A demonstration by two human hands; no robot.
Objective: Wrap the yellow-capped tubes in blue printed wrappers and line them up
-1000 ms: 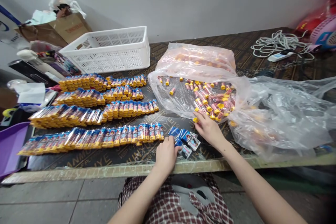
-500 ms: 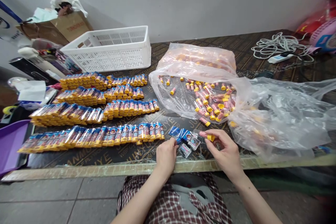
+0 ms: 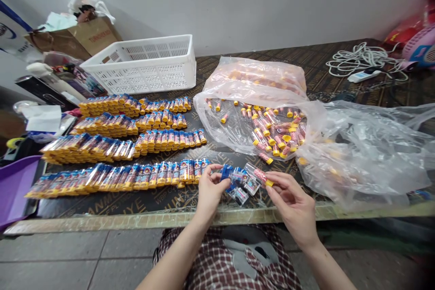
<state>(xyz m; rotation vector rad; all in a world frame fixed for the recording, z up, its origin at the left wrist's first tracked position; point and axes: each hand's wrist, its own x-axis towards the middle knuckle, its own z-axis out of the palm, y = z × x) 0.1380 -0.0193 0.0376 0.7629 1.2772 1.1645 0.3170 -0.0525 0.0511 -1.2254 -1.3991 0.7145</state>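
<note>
Between the fingertips of my right hand is a clear tube with pink contents and a yellow cap, its clear end pointing up and left. My left hand pinches a blue label sleeve at the left side of a small pile of flat sleeves near the table's front edge. Right of centre, an open plastic bag holds many similar tubes. Rows of tubes in blue sleeves lie stacked at the left, yellow caps toward me.
A white basket stands behind the rows. A purple tray and a brown paper bag are at the left. Crumpled clear plastic lies at the right, with a coiled white cable behind it.
My left hand has shifted slightly left and up, and a blue sleeve now shows in its fingers. The tube in my right hand has moved left, its clear end tilted further up.
</note>
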